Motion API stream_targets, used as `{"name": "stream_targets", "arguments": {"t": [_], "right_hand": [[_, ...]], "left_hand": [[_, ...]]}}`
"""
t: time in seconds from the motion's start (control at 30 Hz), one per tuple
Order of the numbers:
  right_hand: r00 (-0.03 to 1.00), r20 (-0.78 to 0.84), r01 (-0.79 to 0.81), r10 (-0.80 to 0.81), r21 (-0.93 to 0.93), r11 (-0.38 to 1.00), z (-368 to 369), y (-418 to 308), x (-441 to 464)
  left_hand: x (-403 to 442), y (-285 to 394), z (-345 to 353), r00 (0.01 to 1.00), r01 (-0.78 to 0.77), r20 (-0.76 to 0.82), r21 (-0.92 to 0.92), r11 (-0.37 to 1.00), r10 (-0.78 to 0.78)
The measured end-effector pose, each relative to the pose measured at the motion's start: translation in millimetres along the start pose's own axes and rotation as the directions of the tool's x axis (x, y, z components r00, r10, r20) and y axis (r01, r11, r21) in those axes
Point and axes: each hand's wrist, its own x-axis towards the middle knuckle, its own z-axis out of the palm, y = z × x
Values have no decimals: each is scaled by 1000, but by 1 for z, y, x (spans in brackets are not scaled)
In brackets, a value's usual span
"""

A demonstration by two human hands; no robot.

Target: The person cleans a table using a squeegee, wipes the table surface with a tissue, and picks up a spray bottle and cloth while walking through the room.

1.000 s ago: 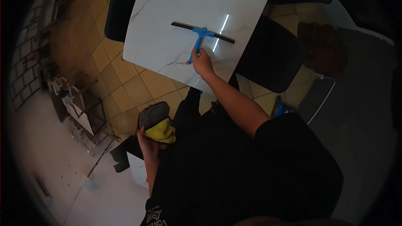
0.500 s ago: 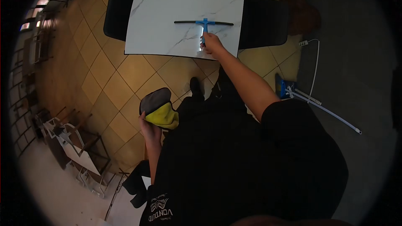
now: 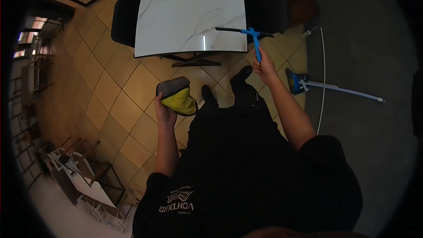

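My right hand (image 3: 264, 67) is wrapped round the handle of a blue squeegee (image 3: 257, 49) with a long dark blade. It is held up beside the near right corner of a white marble-patterned table (image 3: 185, 22); the left part of the blade overlaps the tabletop in view. Lower left, my left hand (image 3: 165, 109) grips a folded cleaning cloth (image 3: 179, 99), grey on one side and yellow-green on the other. The cloth hangs above the tiled floor, apart from the table.
Dark chairs (image 3: 123, 22) (image 3: 266, 12) flank the table. On the right lie a blue-headed broom (image 3: 297, 81) with a pale handle and a white cable with a power strip (image 3: 307, 33). Stacked chairs and tables (image 3: 88, 180) stand at lower left. Tiled floor (image 3: 125, 81) surrounds my feet.
My right hand has lifted the squeegee off the tabletop and moved it right, past the table's corner. My left hand, still holding the cloth, has shifted slightly up and right. The view has shifted.
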Motion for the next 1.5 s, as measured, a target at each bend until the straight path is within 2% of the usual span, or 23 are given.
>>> {"name": "stream_targets", "arguments": {"t": [0.13,0.2,0.27,0.3,0.43,0.47,0.6,0.63,0.77,0.8,0.87,0.93,1.0,1.03,1.1,1.3,1.43,1.5], "right_hand": [[996,-44,-71,79,153,986,-42,15,-72],[983,173,-132,67,394,909,-62,20,-98],[934,357,-212,-21,601,770,-85,29,-129],[942,332,-186,-42,626,757,-91,28,-142],[835,490,-268,-250,759,593,-99,19,-187],[837,469,-245,-282,782,574,-104,20,-199],[771,525,-223,-361,753,619,-116,21,-253],[776,488,-184,-400,781,596,-125,20,-268],[889,322,7,-325,700,714,-180,21,-328],[892,284,42,-352,724,689,-187,22,-344],[909,225,128,-351,650,749,-214,22,-371],[926,180,180,-331,561,808,-232,19,-392],[926,140,221,-350,551,805,-245,15,-412],[928,117,242,-353,530,812,-293,25,-393],[926,59,304,-372,467,830,-318,24,-398],[917,-41,355,-397,539,764,-367,31,-401],[892,-87,360,-444,730,581,-410,22,-421],[868,-242,459,-433,724,516,-431,10,-438]], "left_hand": [[28,-18,49,990,85,100,132,988,-99],[35,-30,74,980,128,127,196,972,-154],[36,-52,101,932,212,224,302,929,-286],[32,-64,116,921,227,234,329,916,-313],[5,-107,173,872,219,293,481,849,-391],[-3,-119,186,861,217,301,512,831,-410],[-38,-162,237,781,184,453,491,851,-430],[-49,-175,251,755,188,462,527,829,-465],[-96,-242,301,644,202,449,681,704,-619],[-111,-252,309,616,202,444,710,675,-651],[-140,-280,323,648,-102,454,847,521,-611],[-163,-300,336,670,-388,493,870,304,-555],[-182,-316,346,669,-370,478,878,303,-569],[-165,-368,344,681,-341,460,888,310,-569],[-170,-396,355,689,-293,446,892,344,-572],[-177,-443,400,661,-301,379,925,233,-648],[-165,-499,433,597,-573,442,819,30,-670],[-200,-537,478,582,-563,372,826,-29,-723]]}}
